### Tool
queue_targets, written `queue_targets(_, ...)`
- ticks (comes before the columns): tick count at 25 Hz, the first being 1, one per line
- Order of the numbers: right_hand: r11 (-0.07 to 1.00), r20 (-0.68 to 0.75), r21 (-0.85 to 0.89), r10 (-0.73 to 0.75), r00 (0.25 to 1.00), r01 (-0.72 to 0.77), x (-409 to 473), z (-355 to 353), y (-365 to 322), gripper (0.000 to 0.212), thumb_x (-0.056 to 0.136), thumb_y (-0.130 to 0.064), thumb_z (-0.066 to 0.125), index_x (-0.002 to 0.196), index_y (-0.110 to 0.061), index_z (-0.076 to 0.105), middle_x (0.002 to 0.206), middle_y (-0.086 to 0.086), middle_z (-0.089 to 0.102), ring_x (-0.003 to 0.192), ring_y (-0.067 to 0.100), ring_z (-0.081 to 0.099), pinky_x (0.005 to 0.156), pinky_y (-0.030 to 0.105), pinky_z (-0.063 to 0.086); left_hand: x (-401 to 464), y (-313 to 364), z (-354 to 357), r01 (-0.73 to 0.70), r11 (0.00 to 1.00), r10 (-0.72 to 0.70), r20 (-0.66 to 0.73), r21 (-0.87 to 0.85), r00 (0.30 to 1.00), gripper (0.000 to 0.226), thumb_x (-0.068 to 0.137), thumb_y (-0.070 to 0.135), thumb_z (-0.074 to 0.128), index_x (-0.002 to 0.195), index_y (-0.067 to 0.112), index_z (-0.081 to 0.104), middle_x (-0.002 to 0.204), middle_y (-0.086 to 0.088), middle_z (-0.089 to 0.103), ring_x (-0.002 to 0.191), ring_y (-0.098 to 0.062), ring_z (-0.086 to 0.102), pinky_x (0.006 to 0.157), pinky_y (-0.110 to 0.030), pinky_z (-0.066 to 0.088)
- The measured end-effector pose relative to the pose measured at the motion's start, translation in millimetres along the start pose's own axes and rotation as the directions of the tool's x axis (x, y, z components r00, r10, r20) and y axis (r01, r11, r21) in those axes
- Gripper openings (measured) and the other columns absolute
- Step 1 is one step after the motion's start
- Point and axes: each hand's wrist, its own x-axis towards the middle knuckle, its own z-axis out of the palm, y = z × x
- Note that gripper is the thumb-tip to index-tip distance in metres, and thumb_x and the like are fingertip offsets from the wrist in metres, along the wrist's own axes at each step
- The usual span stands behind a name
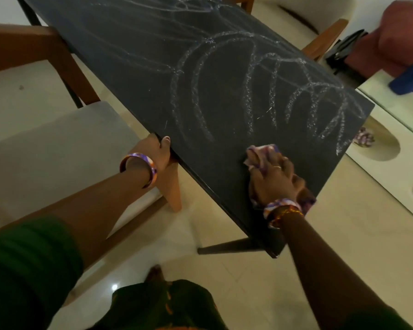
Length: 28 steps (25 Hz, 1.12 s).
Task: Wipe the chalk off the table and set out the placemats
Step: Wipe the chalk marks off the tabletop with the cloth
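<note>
A dark slate-coloured table [153,67] runs from the near right corner to the far left, covered in looping white chalk lines [260,91]. My right hand [272,177] presses a crumpled purple-and-white cloth [260,154] flat on the tabletop near its front corner; the patch around it looks free of chalk. My left hand [156,151] grips the table's near long edge, thumb on top and fingers under the rim. No placemats are in view.
A wooden chair with a pale seat [57,151] stands at the left against the table. Another wooden chair [324,39] is at the far right. A second person's arm [396,44] with a blue object [410,79] reaches in at the upper right. Pale tiled floor surrounds the table.
</note>
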Motion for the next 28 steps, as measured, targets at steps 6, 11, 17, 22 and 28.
queue_targets(6, 0.994, -0.062, 0.021, 0.112, 0.992, -0.111, -6, 6, -23, 0.049, 0.096, -0.047, 0.034, 0.145, -0.043, 0.026, 0.157, -0.009, 0.016, 0.142, 0.028, 0.009, 0.108, 0.060, 0.015, 2, 2, 4, -0.005, 0.997, 0.005, 0.005, 0.083, 1.000, 0.044, 0.100, 0.037, 0.026, 0.114, 0.002, 0.049, 0.088, -0.011, 0.055, 0.087, -0.026, 0.059, 0.077, -0.035, 0.045)
queue_targets(11, 0.966, 0.023, -0.113, -0.233, 0.972, 0.235, -6, 16, -63, 0.050, 0.097, -0.048, 0.033, 0.146, -0.039, 0.027, 0.157, -0.010, 0.017, 0.142, 0.023, 0.011, 0.107, 0.053, 0.015, -3, 3, -1, -0.025, 0.997, 0.023, 0.025, 0.080, 0.999, 0.045, 0.101, 0.036, 0.026, 0.118, 0.001, 0.048, 0.102, -0.018, 0.058, 0.101, -0.032, 0.058, 0.087, -0.039, 0.045)
queue_targets(17, 0.948, -0.049, 0.077, 0.313, 0.948, -0.309, 17, -18, 41, 0.049, 0.097, -0.049, 0.031, 0.145, -0.046, 0.024, 0.157, -0.006, 0.018, 0.142, 0.031, 0.011, 0.108, 0.064, 0.012, -1, 1, 0, -0.017, 0.998, 0.015, 0.033, 0.059, 0.999, 0.044, 0.100, 0.038, 0.028, 0.115, 0.003, 0.050, 0.092, -0.013, 0.057, 0.093, -0.028, 0.059, 0.081, -0.037, 0.046)
queue_targets(22, 0.987, -0.021, -0.088, -0.136, 0.990, 0.134, -21, 28, -67, 0.062, 0.092, -0.067, 0.020, 0.147, -0.038, 0.022, 0.159, -0.006, 0.007, 0.144, 0.033, 0.002, 0.108, 0.061, 0.010, -1, 4, 2, 0.006, 0.998, -0.007, 0.022, 0.067, 1.000, 0.043, 0.100, 0.037, 0.028, 0.114, 0.002, 0.049, 0.097, -0.015, 0.059, 0.095, -0.029, 0.060, 0.086, -0.039, 0.047)
queue_targets(28, 0.993, -0.006, 0.017, 0.113, 0.994, -0.113, 32, 1, 4, 0.059, 0.092, -0.068, 0.022, 0.146, -0.046, 0.016, 0.159, -0.012, 0.004, 0.145, 0.029, -0.001, 0.107, 0.067, 0.003, 1, 0, 3, -0.016, 0.996, 0.013, 0.030, 0.093, 0.999, 0.044, 0.101, 0.038, 0.025, 0.113, 0.003, 0.048, 0.094, -0.014, 0.058, 0.088, -0.025, 0.057, 0.080, -0.035, 0.044)
